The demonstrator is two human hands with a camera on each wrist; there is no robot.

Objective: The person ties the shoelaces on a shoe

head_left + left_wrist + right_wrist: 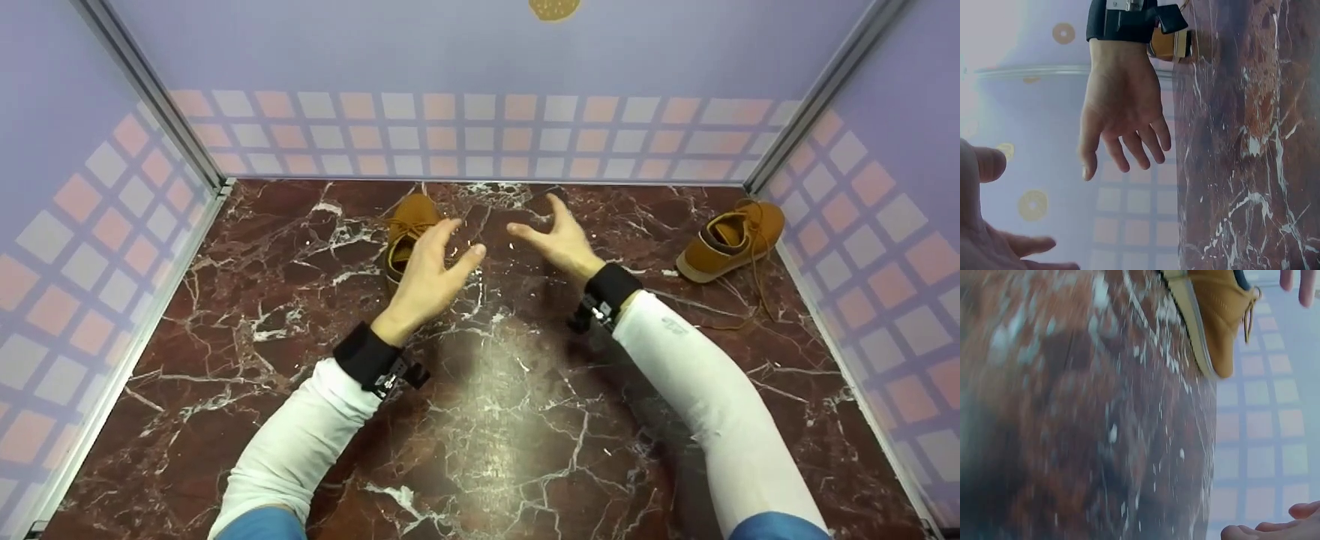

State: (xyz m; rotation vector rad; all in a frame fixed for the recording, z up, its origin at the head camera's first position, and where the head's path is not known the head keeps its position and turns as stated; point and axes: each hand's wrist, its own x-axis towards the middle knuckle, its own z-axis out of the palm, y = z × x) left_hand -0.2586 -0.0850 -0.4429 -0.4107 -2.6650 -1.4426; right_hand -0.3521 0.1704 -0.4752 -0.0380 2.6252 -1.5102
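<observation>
My left hand [431, 281] is raised over the marbled surface, fingers relaxed and thumb apart, holding nothing. Behind it stands a tan lace-up shoe [412, 215], its toe toward the back wall and its heel partly hidden by the hand. Facing it across a gap, my right hand [561, 241] hovers with thumb and fingers spread, also bare. A second tan shoe [731, 240] sits upright at the right, by the side wall, its loose lace trailing on the surface. In the left wrist view the right hand [1126, 104] shows its palm.
Dark red marbled tabletop [247, 420] with white veins lies under both hands. A lilac back wall [480, 60] with pink and white squares closes the far side. Similar panels stand at left and right, joined by metal corner posts [154, 97].
</observation>
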